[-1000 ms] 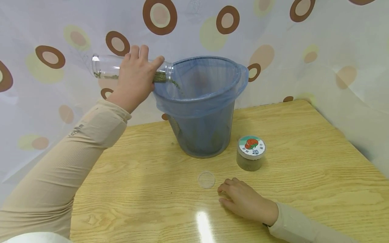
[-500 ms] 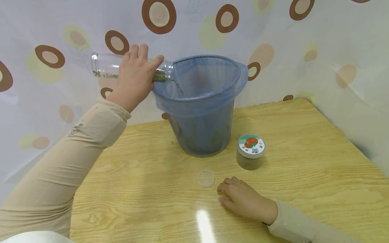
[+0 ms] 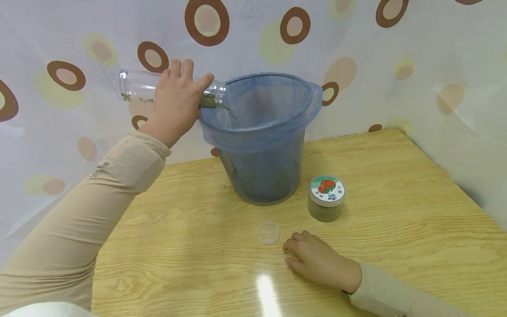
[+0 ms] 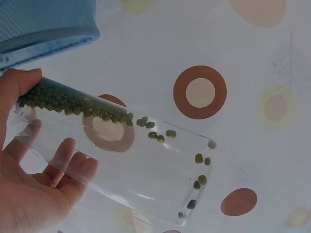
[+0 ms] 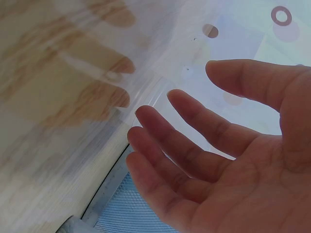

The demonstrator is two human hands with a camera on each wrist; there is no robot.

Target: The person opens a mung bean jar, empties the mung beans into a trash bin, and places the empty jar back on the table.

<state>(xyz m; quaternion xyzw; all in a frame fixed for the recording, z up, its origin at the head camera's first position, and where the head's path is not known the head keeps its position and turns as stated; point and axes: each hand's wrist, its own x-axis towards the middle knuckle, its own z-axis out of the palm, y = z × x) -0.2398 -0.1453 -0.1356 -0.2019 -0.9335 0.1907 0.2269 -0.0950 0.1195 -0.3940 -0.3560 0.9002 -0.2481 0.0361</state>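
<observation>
My left hand (image 3: 174, 103) grips a clear bottle (image 3: 136, 83) round its body, tipped nearly level with its mouth at the bin's left rim. Green mung beans (image 4: 58, 99) lie heaped toward the mouth, and a few sit near the base. A thin stream of beans (image 3: 229, 111) drops from the mouth into the bin (image 3: 263, 176), which has a blue bag (image 3: 257, 141) folded over its rim. Low over the table, my right hand (image 3: 318, 264) holds nothing, its fingers (image 5: 189, 150) loosely bent and spread. A round clear lid (image 3: 269, 233) lies just left of its fingertips.
A round tub (image 3: 326, 200) with a tomato picture on its lid stands right of the bin, beyond my right hand. The wooden table (image 3: 170, 246) meets a patterned wall covering (image 3: 241, 53) behind the bin and another on the right.
Beans keep falling from the bottle into the bin, and those lying along its lower side have shifted and thinned. Both hands stay in about the same place.
</observation>
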